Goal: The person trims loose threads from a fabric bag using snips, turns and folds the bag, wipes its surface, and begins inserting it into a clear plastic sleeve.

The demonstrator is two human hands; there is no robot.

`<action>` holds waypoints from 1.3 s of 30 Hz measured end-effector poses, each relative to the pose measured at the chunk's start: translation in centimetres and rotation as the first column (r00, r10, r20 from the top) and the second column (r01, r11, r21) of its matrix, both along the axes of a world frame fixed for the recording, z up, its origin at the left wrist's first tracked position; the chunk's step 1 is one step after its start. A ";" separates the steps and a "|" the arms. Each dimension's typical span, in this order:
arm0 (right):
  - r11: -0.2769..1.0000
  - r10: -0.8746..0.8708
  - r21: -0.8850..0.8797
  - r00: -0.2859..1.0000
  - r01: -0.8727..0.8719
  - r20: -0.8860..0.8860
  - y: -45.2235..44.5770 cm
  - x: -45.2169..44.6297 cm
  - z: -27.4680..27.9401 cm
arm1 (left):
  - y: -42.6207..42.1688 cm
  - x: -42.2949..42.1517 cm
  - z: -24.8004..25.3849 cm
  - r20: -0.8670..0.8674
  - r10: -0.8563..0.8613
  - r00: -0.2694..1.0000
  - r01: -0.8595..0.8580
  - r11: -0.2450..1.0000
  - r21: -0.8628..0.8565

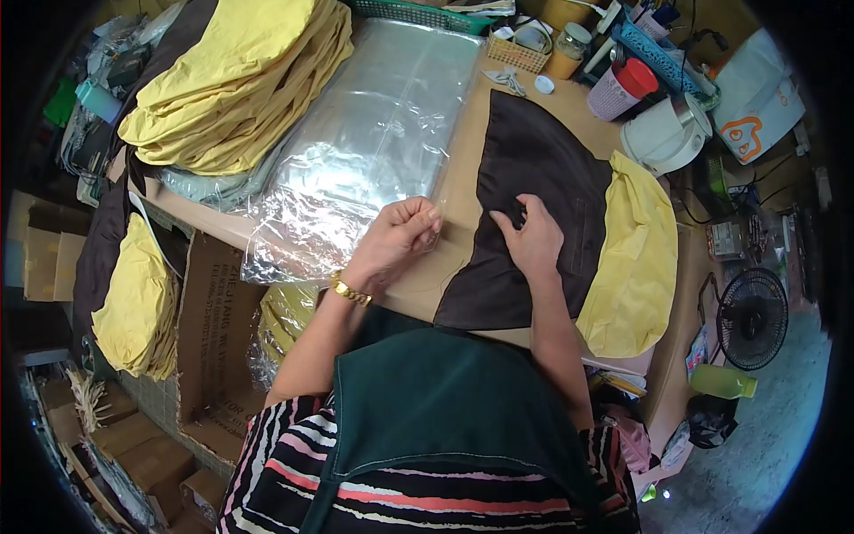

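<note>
A dark brown cloth piece [534, 151] with a yellow cloth section [636, 258] along its right side lies flat on the tabletop before me. Just left of its edge, my left hand [400, 236] is closed in a pinch, thumb against the curled fingers; whatever it holds is too small to make out. A gold bracelet circles that wrist. My right hand [536, 240] rests over the brown cloth, thumb and bent fingers apart with cloth showing between them. Clear plastic bags [365, 116] lie stacked beyond my left hand.
A tall pile of yellow cloth pieces [231, 80] stands at the back left, with more yellow cloth [133, 303] hanging below. A cardboard box [209, 356] sits under the left edge. Cups, a white kettle [667, 133] and baskets crowd the back right; a black fan [753, 319] stands right.
</note>
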State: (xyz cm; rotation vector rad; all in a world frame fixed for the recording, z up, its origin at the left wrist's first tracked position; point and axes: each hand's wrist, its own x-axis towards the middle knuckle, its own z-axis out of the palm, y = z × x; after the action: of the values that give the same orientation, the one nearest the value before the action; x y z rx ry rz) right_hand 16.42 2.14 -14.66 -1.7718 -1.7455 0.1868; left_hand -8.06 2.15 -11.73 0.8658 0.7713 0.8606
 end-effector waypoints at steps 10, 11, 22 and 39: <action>0.983 0.080 0.179 0.972 -0.040 -0.221 1.3 1.0 -1.4 | 2.1 6.3 -1.6 -0.470 0.294 0.832 -0.032 0.872 0.489; 0.983 0.064 0.183 0.949 -0.007 -0.308 1.2 1.4 -1.7 | 2.4 6.4 -1.4 -0.693 0.132 0.709 0.260 0.864 0.431; 0.989 0.044 0.149 0.898 0.024 -0.438 0.8 0.9 -1.0 | 1.0 5.8 -2.0 -0.116 0.084 0.990 -0.097 0.990 -0.106; 0.928 0.301 0.124 0.901 -0.353 0.311 -2.4 -3.0 8.6 | 0.6 5.5 -1.9 0.345 0.160 0.925 -0.055 0.954 -0.295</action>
State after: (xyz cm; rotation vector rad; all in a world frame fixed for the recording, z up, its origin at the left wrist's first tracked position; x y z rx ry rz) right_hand 13.42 -0.22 -6.10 -1.4197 -2.1932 -0.0924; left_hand -2.55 2.76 -13.65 0.3948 0.5960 0.9509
